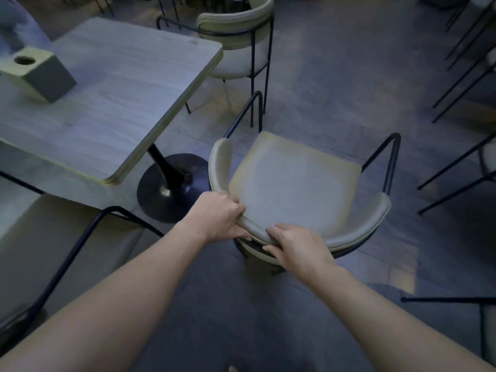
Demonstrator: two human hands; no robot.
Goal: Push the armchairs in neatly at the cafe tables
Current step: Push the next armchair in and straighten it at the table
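A cream armchair with a black metal frame stands on the floor to the right of a square wooden cafe table. It is apart from the table edge and its seat faces away from me. My left hand grips the near left part of its curved padded backrest. My right hand grips the backrest a little to the right of it. A second cream armchair stands at the table's far right corner. A third armchair sits at the near left, partly under the table.
A square wooden holder with a round hole stands on the table's left side. The table's black pedestal base lies close to the held chair's left side. Black chair legs cross the floor at the right edge. Grey tiled floor surrounds the chair.
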